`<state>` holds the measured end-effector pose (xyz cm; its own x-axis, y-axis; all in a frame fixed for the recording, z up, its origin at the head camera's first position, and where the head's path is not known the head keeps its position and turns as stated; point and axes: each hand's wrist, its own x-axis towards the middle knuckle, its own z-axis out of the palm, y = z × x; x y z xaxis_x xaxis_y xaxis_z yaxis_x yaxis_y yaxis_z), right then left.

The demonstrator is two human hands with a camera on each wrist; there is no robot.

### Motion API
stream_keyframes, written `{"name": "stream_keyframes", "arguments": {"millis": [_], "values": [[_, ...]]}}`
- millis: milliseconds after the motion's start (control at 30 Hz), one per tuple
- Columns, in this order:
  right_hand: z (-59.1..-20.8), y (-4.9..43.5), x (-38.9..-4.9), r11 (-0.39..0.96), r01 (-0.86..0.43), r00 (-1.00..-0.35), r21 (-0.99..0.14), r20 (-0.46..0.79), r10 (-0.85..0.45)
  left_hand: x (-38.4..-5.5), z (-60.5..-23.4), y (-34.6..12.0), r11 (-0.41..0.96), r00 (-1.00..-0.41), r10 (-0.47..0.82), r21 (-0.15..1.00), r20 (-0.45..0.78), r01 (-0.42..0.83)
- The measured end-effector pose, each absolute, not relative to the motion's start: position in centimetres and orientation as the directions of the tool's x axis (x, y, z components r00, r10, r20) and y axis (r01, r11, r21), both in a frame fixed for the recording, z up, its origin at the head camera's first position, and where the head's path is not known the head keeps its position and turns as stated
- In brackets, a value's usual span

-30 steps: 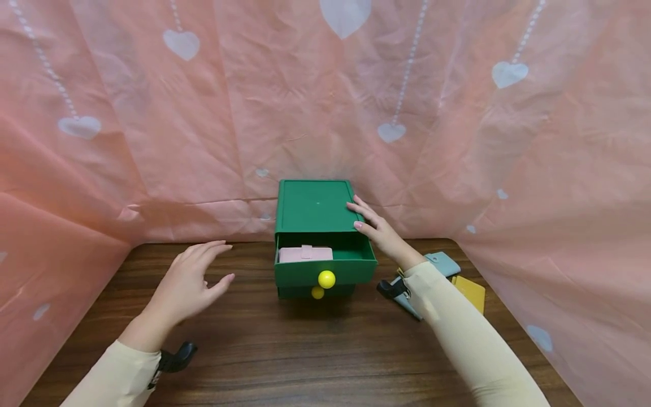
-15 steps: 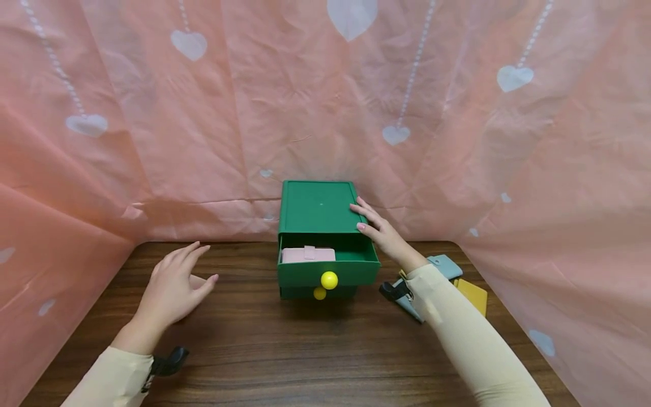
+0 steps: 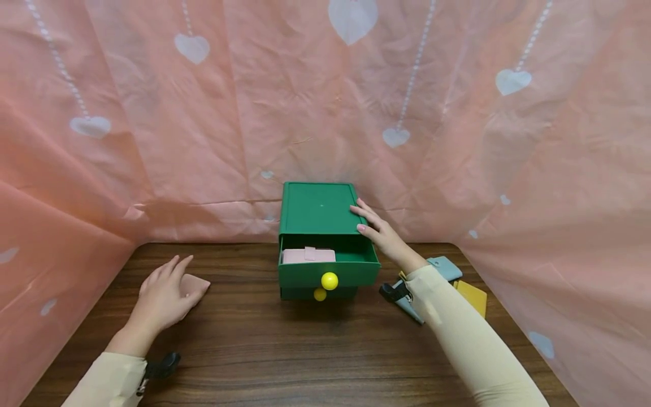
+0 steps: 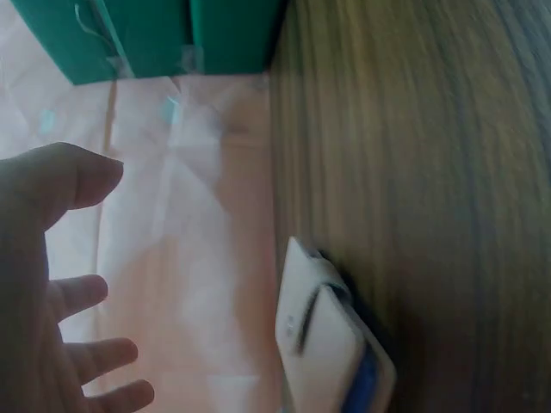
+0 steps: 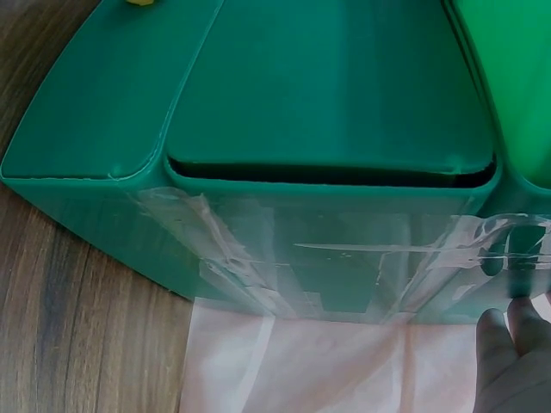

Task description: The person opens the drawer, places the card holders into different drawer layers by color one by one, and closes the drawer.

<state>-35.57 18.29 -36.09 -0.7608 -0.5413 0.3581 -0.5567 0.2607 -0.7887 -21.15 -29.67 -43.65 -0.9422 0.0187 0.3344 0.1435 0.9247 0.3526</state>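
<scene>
A pale pink wallet (image 3: 197,284) lies on the table at the left, partly covered by my left hand (image 3: 161,297). The left wrist view shows this wallet (image 4: 317,353) with a strap and a dark blue inside edge, apart from my spread fingers. A green drawer cabinet (image 3: 317,208) stands in the middle with its upper drawer (image 3: 303,275) pulled out. Inside that drawer, a pink wallet (image 3: 295,256) with a strap sits on the left side. My right hand (image 3: 385,236) rests on the cabinet's upper right edge, fingers extended over the top.
Light blue wallets (image 3: 445,268) and a yellow wallet (image 3: 473,297) lie on the table at the right, partly behind my right sleeve. The drawer's yellow knob (image 3: 329,281) sticks out in front. A pink curtain (image 3: 305,113) hangs behind the wooden table (image 3: 285,362).
My left hand has moved left and down, over to the pink wallet on the table, which has come into sight beside it. The right hand stays on the cabinet.
</scene>
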Motion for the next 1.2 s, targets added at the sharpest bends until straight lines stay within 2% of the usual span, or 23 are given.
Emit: {"name": "stream_keyframes", "arguments": {"millis": [567,867,1200], "values": [[-36.0,18.2,-35.6,0.26,-0.547,-0.765,-0.796,0.348,-0.542,-21.4,-46.5,-31.3,0.927,-0.986,-0.03,0.374,0.165,0.034],[-36.0,18.2,-35.6,0.25,-0.549,-0.764,-0.798,0.357,-0.537,-21.7,-46.8,-31.8,0.92,-0.999,-0.041,0.391,0.02,-0.03],[-36.1,18.1,-35.5,0.26,-0.557,-0.764,-0.789,0.363,-0.534,-22.1,-46.9,-31.8,0.916,-0.997,-0.033,0.396,-0.068,-0.057]]}}
